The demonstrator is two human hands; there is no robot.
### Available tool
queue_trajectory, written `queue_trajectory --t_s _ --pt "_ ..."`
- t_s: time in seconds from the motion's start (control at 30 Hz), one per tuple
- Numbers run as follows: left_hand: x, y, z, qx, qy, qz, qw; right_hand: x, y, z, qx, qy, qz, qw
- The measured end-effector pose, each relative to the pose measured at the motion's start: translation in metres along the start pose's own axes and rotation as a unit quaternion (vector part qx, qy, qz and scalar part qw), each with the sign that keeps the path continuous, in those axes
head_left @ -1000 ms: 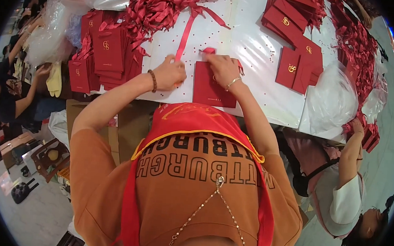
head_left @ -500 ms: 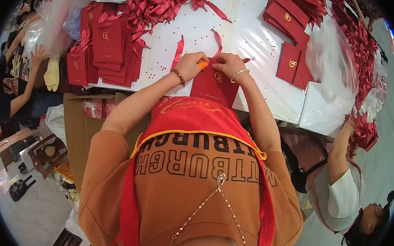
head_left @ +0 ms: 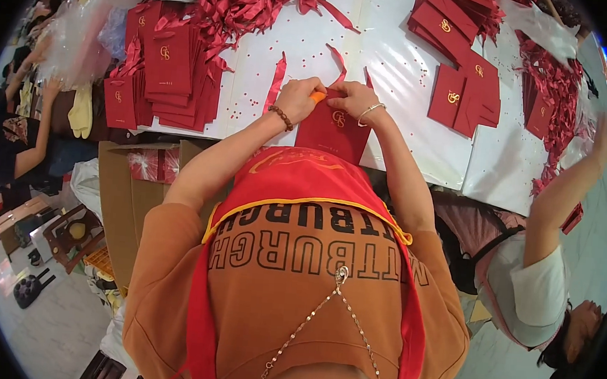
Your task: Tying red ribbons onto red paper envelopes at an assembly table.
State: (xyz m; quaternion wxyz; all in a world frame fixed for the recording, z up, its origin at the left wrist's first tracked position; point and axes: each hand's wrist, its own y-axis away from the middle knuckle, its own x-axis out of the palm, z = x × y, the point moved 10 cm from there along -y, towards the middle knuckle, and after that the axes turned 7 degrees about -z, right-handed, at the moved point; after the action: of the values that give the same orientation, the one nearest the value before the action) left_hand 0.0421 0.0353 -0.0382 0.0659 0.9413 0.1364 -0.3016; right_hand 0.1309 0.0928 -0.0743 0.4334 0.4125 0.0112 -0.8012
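A red paper gift bag (head_left: pixel 332 136) with a gold emblem lies flat at the table's near edge, its lower end close to my red apron (head_left: pixel 297 178). At the bag's top left corner, my left hand (head_left: pixel 297 104) is closed in a pinch, with an orange cover on a fingertip. My right hand (head_left: pixel 356 100) pinches the top edge from the other side. Red ribbon ends (head_left: pixel 277 82) stick out beyond my hands on the table. What exactly lies between the fingertips is hidden.
Stacked red bags (head_left: pixel 171 67) stand left, below a heap of red ribbons (head_left: pixel 242 6). More bags (head_left: pixel 447 94) lie right, near clear plastic (head_left: pixel 540 30). An open cardboard box (head_left: pixel 120 198) is beside me at left. Another person's arm (head_left: pixel 564 186) reaches in at right.
The plastic sheet at the right has shifted away, uncovering more bags. The person at right has swung an arm outward and up. My hands keep nearly the same place on the bag.
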Motion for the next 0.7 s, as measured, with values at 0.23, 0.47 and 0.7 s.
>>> queue_trajectory --t_s 0.23,0.47,0.7 --pt "0.0 -0.002 0.003 0.001 -0.021 -0.032 0.999 -0.002 0.001 0.001 0.005 -0.004 -0.005 1.0" --pt "-0.003 -0.001 -0.014 0.022 -0.063 -0.053 0.996 -0.007 0.008 0.007 -0.013 0.013 -0.041 0.999" --pt "0.008 -0.001 -0.014 0.007 -0.145 0.004 0.989 -0.013 0.014 0.018 -0.043 0.044 -0.097 0.993"
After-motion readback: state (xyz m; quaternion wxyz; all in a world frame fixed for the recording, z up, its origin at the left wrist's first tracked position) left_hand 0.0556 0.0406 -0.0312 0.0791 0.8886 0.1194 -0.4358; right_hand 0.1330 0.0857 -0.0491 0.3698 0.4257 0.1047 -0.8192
